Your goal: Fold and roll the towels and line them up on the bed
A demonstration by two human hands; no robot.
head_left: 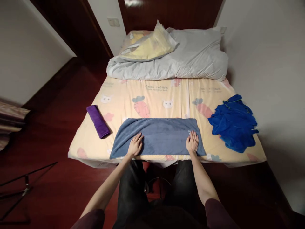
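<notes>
A grey-blue towel (164,136) lies spread in a wide band along the near edge of the bed, its left end slanting and a little wrinkled. My left hand (135,144) rests flat on the towel's left part, fingers stretched out. On its right part, beside a small pale mark, my right hand (192,142) also lies flat with extended fingers. Neither hand grips the cloth. To the left is a purple towel (98,122) folded into a narrow roll-like bundle. A crumpled bright blue cloth (234,124) lies in a heap on the right.
The bed (124,95) has a yellow sheet with rabbit and carrot prints. A grey-white quilt (195,54) is bunched at the headboard (171,14). Black tripod legs (26,187) stand on the floor at lower left. A wall (274,79) runs along the right side.
</notes>
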